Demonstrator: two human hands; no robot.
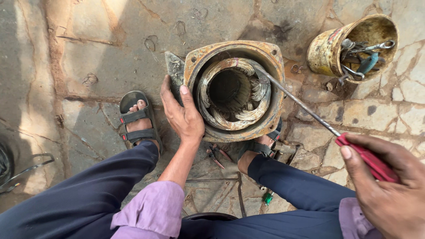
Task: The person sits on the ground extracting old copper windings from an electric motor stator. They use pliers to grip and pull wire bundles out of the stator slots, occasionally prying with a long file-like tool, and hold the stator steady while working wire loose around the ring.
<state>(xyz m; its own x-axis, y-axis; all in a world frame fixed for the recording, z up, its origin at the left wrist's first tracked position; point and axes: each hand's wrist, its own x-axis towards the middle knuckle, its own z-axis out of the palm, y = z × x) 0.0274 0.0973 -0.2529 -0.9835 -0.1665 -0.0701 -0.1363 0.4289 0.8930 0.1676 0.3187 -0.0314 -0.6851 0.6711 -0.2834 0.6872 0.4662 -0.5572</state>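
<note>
Down on the cracked stone floor [88, 57], seen from the head camera, a rusty round motor housing [233, 90] stands open end up between the person's sandalled feet, with a ring of pale wire windings [208, 99] packed round its inner wall. Left hand [183, 113] lies flat against the housing's outer left side, fingers together and stretched along the rim, thumb apart, clasping nothing but pressing on the metal. Right hand [389, 194], low at the right edge, has its fingers wrapped tight round the red handle of a long screwdriver [305, 107]; the steel shaft runs up and left, and its tip rests on the windings at the upper right of the ring. Just below the housing a small pair of red-handled pliers [216, 156] lies on the stone. Well apart at the upper right, a tilted rusty bucket [325, 51] holds spanners and other tools [365, 55]. Dark trousers and purple sleeves fill the bottom.
</note>
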